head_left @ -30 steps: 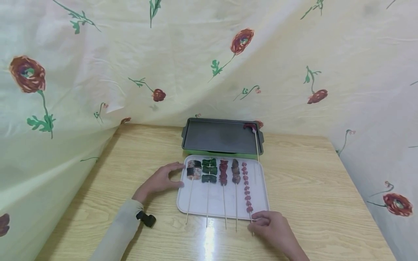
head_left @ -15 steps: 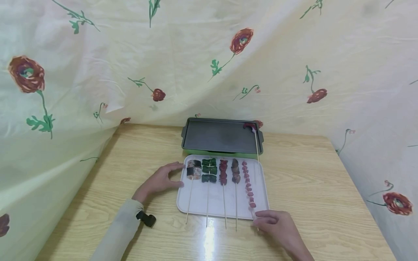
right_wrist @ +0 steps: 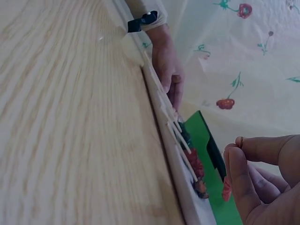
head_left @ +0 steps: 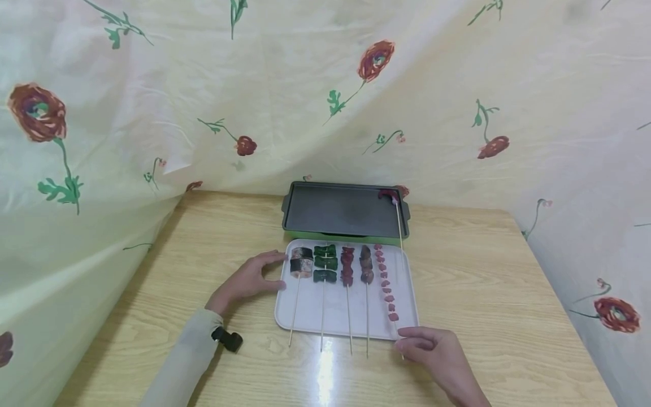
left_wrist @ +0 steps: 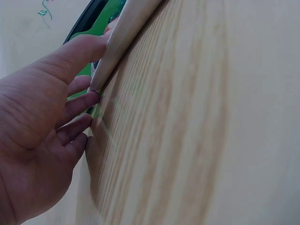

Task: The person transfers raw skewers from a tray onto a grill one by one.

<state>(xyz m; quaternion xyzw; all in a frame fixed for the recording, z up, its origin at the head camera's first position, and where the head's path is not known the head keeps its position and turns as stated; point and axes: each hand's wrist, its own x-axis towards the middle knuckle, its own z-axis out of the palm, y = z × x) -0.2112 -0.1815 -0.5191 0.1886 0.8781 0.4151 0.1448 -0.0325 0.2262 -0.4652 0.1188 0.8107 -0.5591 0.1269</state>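
My right hand (head_left: 434,353) pinches the stick end of a skewer of small reddish-pink pieces (head_left: 383,275), between thumb and fingertips. That skewer slants across the right part of a white tray (head_left: 335,314), its pointed end toward the back. My left hand (head_left: 249,278) touches the tray's left rim, thumb and fingers spread apart; in the left wrist view its fingertips meet the tray edge. On the tray, from the left, lie a fish skewer (head_left: 302,263), a dark green skewer (head_left: 325,263), a red meat skewer (head_left: 347,265) and a brownish meat skewer (head_left: 367,265).
Behind the tray stands a dark rectangular griddle (head_left: 341,212) with a green base. A skewer with a dark red, tentacle-like piece (head_left: 389,195) lies at its right end, its stick reaching over the tray. Floral cloth (head_left: 285,85) encloses the wooden table (head_left: 483,271).
The pink skewer's stick end has shifted to the right with my right hand, so it slants more. Its far end now lies slightly farther back. The left hand stays at the tray.
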